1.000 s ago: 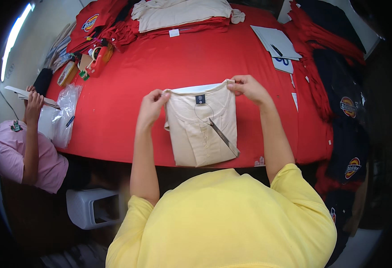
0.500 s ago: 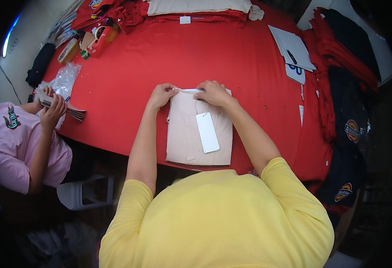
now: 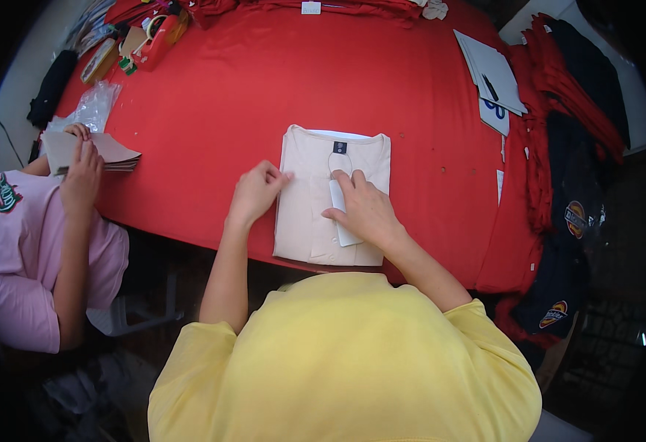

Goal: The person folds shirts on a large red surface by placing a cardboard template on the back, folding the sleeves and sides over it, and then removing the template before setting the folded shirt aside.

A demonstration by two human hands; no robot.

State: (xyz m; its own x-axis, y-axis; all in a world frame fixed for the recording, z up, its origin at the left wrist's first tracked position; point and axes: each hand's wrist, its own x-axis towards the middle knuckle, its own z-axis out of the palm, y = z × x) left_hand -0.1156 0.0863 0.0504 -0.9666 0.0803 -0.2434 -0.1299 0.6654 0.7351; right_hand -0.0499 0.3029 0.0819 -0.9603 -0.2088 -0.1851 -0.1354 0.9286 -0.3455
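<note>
Folded beige shirt [image 3: 334, 195] flat on red worktop [image 3: 212, 110], near edge; long axis near-far, collar at far end. Right hand [image 3: 367, 210] flat, fingers spread, pressing white tag [image 3: 343, 221] onto shirt front. Left hand [image 3: 255, 193] loosely curled at shirt's left edge, gripping nothing. Half second ago both hands at collar; now lower. Far left: co-worker's hand [image 3: 81, 177] on card stack [image 3: 91, 151]. Right: dark garments [image 3: 581, 147], papers [image 3: 492, 70].

Folded shirt [image 3: 315, 199] on the table [image 3: 212, 96], near its front edge, with a tag [image 3: 341, 214] on top. Left of it, a card stack [image 3: 109, 151] at the table's left edge; far right, paper sheets [image 3: 492, 70], then piled garments [image 3: 566, 125].
</note>
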